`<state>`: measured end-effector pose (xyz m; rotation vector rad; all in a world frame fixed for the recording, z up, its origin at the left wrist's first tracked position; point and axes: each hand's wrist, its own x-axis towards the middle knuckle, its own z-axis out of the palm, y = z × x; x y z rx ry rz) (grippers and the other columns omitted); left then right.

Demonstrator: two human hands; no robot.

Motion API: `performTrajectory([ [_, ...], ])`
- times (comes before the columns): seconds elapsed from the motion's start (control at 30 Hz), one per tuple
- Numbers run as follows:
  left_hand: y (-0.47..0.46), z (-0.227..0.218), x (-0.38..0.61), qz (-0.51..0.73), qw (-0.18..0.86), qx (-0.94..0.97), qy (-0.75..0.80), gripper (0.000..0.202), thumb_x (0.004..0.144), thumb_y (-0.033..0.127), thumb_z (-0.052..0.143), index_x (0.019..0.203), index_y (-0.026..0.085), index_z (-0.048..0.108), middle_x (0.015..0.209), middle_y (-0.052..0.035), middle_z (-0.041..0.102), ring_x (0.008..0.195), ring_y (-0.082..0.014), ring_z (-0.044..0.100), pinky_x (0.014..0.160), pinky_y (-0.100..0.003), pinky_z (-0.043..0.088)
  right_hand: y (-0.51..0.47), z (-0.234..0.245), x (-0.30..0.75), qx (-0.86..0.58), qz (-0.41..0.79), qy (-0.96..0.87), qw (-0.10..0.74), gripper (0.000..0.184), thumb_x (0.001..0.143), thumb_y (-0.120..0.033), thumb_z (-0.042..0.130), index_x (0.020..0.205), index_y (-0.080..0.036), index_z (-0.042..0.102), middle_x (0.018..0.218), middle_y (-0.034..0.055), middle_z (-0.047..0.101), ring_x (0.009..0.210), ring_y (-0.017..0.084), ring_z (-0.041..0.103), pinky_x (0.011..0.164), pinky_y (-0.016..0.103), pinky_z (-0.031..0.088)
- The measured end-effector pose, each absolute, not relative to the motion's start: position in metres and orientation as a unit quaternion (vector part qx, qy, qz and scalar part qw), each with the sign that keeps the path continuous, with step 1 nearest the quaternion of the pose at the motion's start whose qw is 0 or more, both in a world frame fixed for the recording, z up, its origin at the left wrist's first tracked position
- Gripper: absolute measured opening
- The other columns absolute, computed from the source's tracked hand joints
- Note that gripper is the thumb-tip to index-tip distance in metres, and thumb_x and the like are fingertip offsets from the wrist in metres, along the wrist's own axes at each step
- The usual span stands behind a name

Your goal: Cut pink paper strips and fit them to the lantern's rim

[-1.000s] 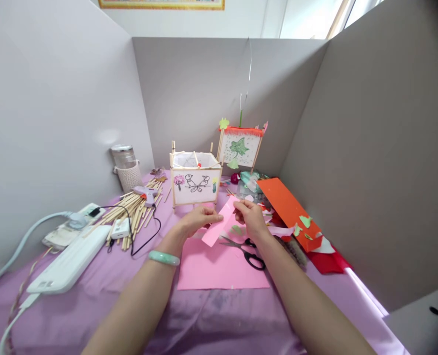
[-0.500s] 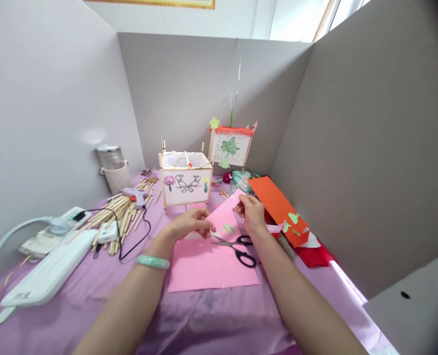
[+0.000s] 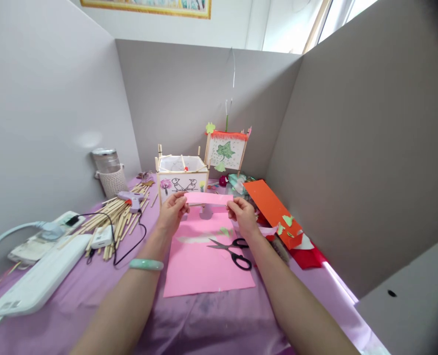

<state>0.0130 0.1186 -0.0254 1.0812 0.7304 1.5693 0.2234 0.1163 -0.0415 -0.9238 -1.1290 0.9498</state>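
A pink paper strip (image 3: 208,198) stretches level between both hands, in front of a white paper lantern (image 3: 182,173) framed with sticks and drawn with birds. My left hand (image 3: 172,213) pinches the strip's left end, and a pale green bangle circles that wrist. At the other end my right hand (image 3: 243,214) grips the strip between thumb and fingers. Below them a larger pink sheet (image 3: 204,276) lies flat. Black-handled scissors (image 3: 233,246) rest on it with blades parted, beside small green paper scraps (image 3: 226,231).
Thin wooden sticks (image 3: 120,222) are heaped at left with a glue gun (image 3: 131,198) on top. Nearby are a power strip (image 3: 37,276) and a lidded jar (image 3: 106,160). A second lantern (image 3: 226,150) stands behind; an orange sheet (image 3: 268,202) lies at right.
The pink strip, tilted before, is now raised and held level. My left hand has moved up and left onto its end. The view has tipped slightly upward.
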Motion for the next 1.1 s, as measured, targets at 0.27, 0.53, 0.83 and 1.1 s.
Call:
performTrajectory([
  [0.27, 0.111, -0.032, 0.029, 0.54, 0.604, 0.529, 0.253, 0.033, 0.065, 0.038, 0.075, 0.08, 0.014, 0.058, 0.075, -0.0009, 0.059, 0.058, -0.0089, 0.052, 0.062, -0.027, 0.047, 0.102, -0.036, 0.204, -0.373, 0.486, -0.474, 0.633, 0.023, 0.067, -0.035, 0.065, 0.062, -0.017, 0.052, 0.051, -0.0043, 0.055, 0.039, 0.005, 0.039, 0.037, 0.017, 0.022],
  [0.53, 0.11, -0.044, 0.037, 0.521, 0.588, 0.525, 0.328, 0.029, 0.072, 0.038, 0.068, 0.073, 0.011, 0.059, 0.052, -0.0002, 0.057, 0.047, -0.0094, 0.053, 0.051, -0.023, 0.042, 0.09, -0.036, 0.191, -0.408, 0.446, -0.609, 0.514, 0.028, 0.075, -0.041, 0.059, 0.061, -0.017, 0.053, 0.056, -0.0027, 0.058, 0.04, 0.006, 0.045, 0.041, 0.018, 0.031],
  [0.83, 0.109, -0.038, 0.036, 0.545, 0.581, 0.493, 0.349, 0.027, 0.068, 0.033, 0.07, 0.076, 0.012, 0.056, 0.059, -0.0059, 0.067, 0.054, -0.0152, 0.063, 0.058, -0.027, 0.051, 0.032, -0.025, 0.263, -0.576, 0.084, -0.792, 0.183, 0.014, 0.073, -0.032, 0.064, 0.082, -0.021, 0.067, 0.085, 0.0066, 0.067, 0.081, 0.022, 0.058, 0.061, 0.026, 0.035],
  [1.1, 0.104, -0.04, 0.041, 0.531, 0.593, 0.522, 0.307, 0.022, 0.066, 0.027, 0.072, 0.074, 0.01, 0.062, 0.06, -0.0042, 0.065, 0.055, -0.0139, 0.061, 0.062, -0.029, 0.053, 0.009, -0.031, 0.251, -0.573, 0.056, -0.815, 0.063, 0.021, 0.079, -0.015, 0.05, 0.096, -0.017, 0.062, 0.098, 0.0105, 0.064, 0.093, 0.023, 0.057, 0.073, 0.029, 0.035],
])
